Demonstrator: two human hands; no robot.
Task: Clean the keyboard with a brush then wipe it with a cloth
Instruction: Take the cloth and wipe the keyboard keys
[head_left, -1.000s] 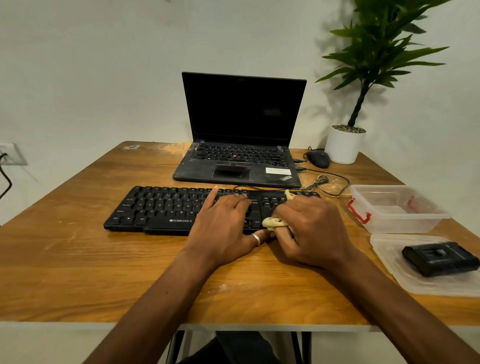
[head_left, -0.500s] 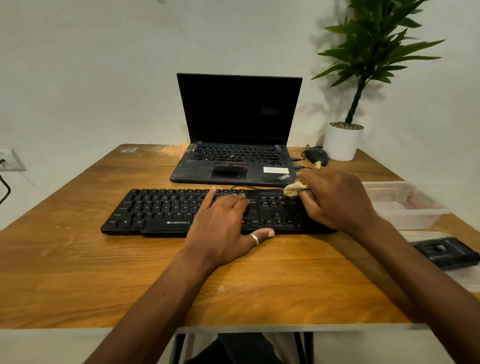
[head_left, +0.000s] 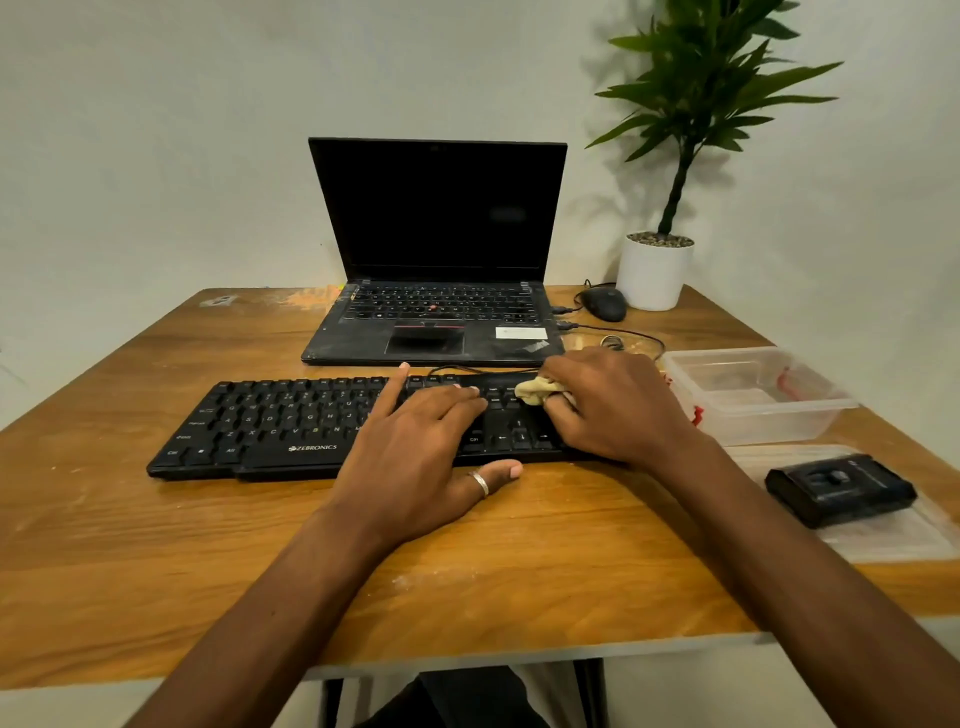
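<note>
1. The black keyboard (head_left: 291, 421) lay on the wooden tabletop (head_left: 156, 545), just in front of the open laptop (head_left: 436, 249).
2. The left hand (head_left: 415, 457) rested flat on the middle keys, its grip wide, fingers straight and holding nothing.
3. The right hand (head_left: 618, 405) kept its grip curled round a bunched yellowish cloth (head_left: 537, 391), which was pressed onto the keys near the keyboard's right end.
4. A clear plastic container (head_left: 753, 395) stood just right of the keyboard.
5. A mouse (head_left: 602, 304) and a white plant pot (head_left: 654, 275) sat at the far right corner.
</note>
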